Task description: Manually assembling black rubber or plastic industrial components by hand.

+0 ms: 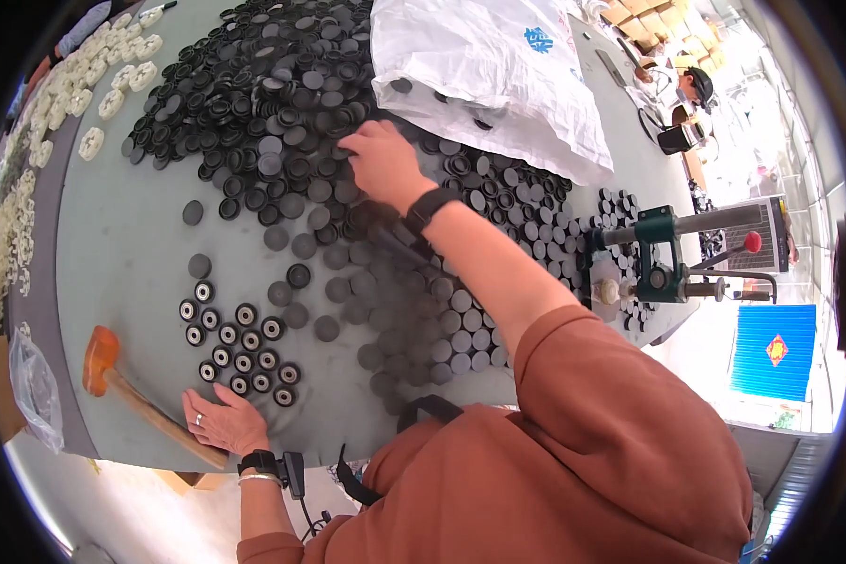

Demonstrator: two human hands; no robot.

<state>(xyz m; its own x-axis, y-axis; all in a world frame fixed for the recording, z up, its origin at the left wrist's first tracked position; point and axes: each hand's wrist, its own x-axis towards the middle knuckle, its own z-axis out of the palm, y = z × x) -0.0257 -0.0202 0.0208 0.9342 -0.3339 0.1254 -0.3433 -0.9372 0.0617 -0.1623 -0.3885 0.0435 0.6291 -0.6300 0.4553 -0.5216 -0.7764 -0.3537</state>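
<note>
My right hand [383, 162] reaches into a heap of black round caps [282, 85] at the far side of the table. Its fingers curl down among them, and whatever they may grip is hidden. My left hand [226, 420] lies flat by the table's near edge, fingers out, holding nothing. Just beyond it stands a cluster of small black wheels with metal centres [244, 362], which look like bearings. Beside this hand a mallet with an orange head [101, 359] rests on the table, its wooden handle running toward my wrist.
A white woven sack [479, 66] spills more caps at the far middle. Right of my forearm, caps lie in rows near a green hand press [658, 254]. White plastic parts [89, 70] line the left edge, with a clear bag [36, 395] below. Another person [696, 86] sits far right.
</note>
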